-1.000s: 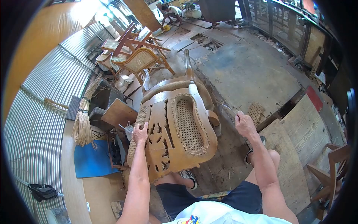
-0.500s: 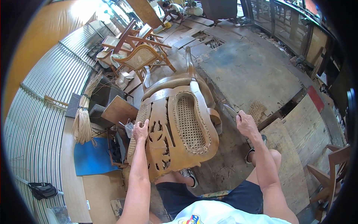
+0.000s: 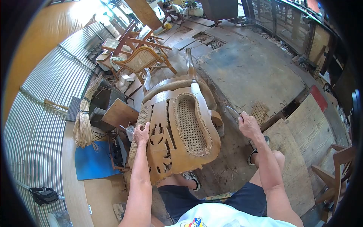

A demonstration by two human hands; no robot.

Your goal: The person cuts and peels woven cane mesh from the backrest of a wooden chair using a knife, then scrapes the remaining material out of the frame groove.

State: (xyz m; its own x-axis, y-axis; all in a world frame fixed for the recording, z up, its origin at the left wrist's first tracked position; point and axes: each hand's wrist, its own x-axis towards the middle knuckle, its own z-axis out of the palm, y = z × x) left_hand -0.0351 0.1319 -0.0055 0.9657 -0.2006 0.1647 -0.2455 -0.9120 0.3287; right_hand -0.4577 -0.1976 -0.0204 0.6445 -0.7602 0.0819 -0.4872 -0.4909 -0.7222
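Note:
A carved wooden chair [image 3: 162,109] with cane panels in its back lies tipped before me, its backrest towards my lap. My left hand [image 3: 141,133] rests on the backrest at the left cane panel, fingers partly spread, with nothing visible held in it. The right oval cane panel [image 3: 192,125] has a rough, uneven edge around it. To the right of the chair, my right hand [image 3: 247,124] is wrapped around a knife [image 3: 232,110], its curved blade pointing up and left, apart from the chair.
More cane chairs [image 3: 143,59] are stacked ahead on the left, near a hanging rattan bundle [image 3: 84,126]. A cane scrap [image 3: 259,112] lies beyond my right hand. Plywood sheets [image 3: 310,125] cover the right floor. A person [image 3: 173,11] crouches far ahead.
The camera view shifts slightly. Both hands stay in nearly the same places, with the left on the backrest and the right around the knife.

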